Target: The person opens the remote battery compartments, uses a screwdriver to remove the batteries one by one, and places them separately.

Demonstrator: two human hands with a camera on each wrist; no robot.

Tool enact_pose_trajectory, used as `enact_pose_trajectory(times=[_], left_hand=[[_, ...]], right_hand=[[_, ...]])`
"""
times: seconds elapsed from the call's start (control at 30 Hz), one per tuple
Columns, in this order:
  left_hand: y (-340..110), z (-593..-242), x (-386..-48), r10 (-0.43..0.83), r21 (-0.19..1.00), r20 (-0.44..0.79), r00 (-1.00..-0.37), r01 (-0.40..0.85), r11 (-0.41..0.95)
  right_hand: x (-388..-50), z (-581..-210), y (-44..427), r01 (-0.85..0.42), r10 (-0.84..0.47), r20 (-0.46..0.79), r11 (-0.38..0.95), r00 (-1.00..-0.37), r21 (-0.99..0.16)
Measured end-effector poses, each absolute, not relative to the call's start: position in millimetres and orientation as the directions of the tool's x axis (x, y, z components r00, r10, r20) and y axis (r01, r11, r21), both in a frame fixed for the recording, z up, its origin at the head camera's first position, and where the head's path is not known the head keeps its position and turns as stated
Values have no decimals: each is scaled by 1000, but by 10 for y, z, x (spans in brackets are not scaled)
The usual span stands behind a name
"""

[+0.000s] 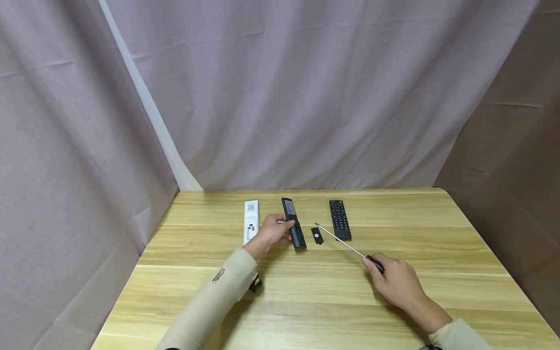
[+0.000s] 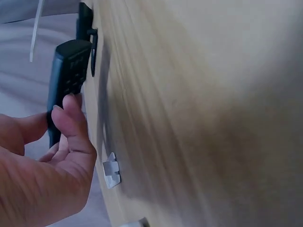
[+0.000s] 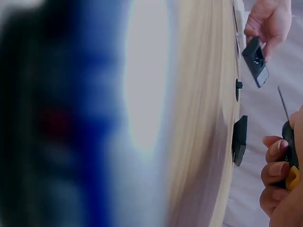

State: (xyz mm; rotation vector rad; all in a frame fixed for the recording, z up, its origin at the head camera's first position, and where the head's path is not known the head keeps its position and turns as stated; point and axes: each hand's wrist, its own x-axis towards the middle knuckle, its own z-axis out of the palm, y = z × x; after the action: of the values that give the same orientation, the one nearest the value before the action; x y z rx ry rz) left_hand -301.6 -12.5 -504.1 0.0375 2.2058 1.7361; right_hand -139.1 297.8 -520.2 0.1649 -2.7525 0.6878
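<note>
Just left of the frame's centre, a person's left hand (image 1: 272,231) grips a slim black plastic remote control (image 1: 299,236) between thumb and fingers, lifted off the table. Its back faces up, apparently to keep the open battery compartment reachable.

At lower right, the right hand (image 1: 398,282) is wrapped round the handle of a long, steel-shafted screwdriver with a black-and-yellow grip (image 1: 376,264). The shaft slants toward the centre, its tip raised, probably to leave it free for pointing or prying.

Between the hands lies a small black battery cover (image 1: 317,236), seemingly set aside within reach. Right of it, a black remote with rows of buttons (image 1: 340,219) lies face up; at centre left, a white plastic remote (image 1: 251,214) lies back up, partly behind the left hand. A black-and-yellow object (image 1: 255,283) shows beneath the forearm, mostly hidden.

The pale, wood-grained table (image 1: 315,311) fills the lower half. Mauve-grey fabric curtains (image 1: 306,97) enclose it, darker at right, with a whitish strip at upper left.
</note>
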Motion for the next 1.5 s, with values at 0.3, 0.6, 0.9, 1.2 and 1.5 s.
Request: enact_pose_trajectory(times=[0.3, 0.6, 0.9, 1.2, 1.5], left_hand=[[-14, -5063, -3136, 224, 908, -285, -932, -187, 375], [-24, -5072, -3178, 169, 880, -255, -952, -156, 449], [-3, -4934, -3061, 177, 836, -260, -949, -129, 533], [-247, -4932, -2802, 289, 745, -105, -952, 117, 657], [-625, -4887, -2284, 350, 839, -109, -931, 103, 534]], right_hand=[[-1409, -5191, 2966, -187, -35, 327, 875, -944, -446], [-1434, -5131, 2894, -199, -38, 340, 869, -940, -454], [-1438, -5074, 2937, -207, -41, 361, 876, -932, -436], [-1368, -5073, 2934, -161, -6, 306, 860, -952, -485], [-1303, -5041, 3002, -121, 42, 277, 828, -960, -548]])
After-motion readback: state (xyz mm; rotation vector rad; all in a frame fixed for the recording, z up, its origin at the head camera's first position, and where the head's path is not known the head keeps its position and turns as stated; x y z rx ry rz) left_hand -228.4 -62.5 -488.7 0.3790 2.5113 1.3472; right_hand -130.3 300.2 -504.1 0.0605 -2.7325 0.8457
